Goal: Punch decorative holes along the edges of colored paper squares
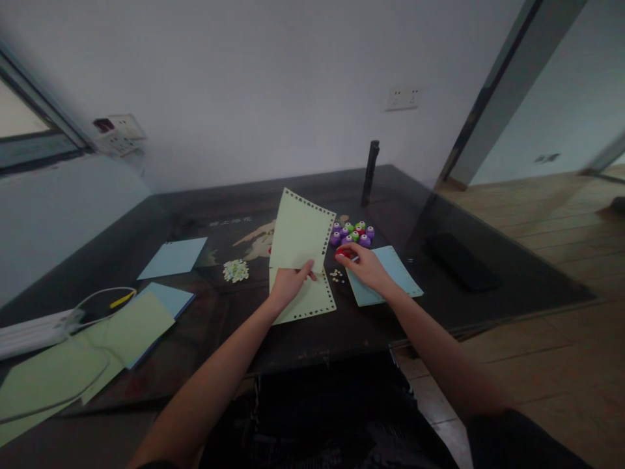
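Observation:
A pale green sheet of paper (303,228) with small shapes punched along its edges is folded, its upper half raised and its lower half on the dark table (312,342). My left hand (291,284) lies at the fold, closed on the paper with the thumb over it. My right hand (365,265) grips a small red craft punch (343,252) just right of the sheet. Below that punch lie a few loose punched bits (336,276). Under my right wrist is a light blue stack of paper (398,268), its edge also punched.
Purple, green and red craft punches (352,232) cluster behind my right hand. A pile of punched bits (236,270) sits left of the sheet. Further left are blue paper (174,257), green sheets (141,326) and a white cable. A black upright stick (370,172) and dark flat case (461,262) stand right.

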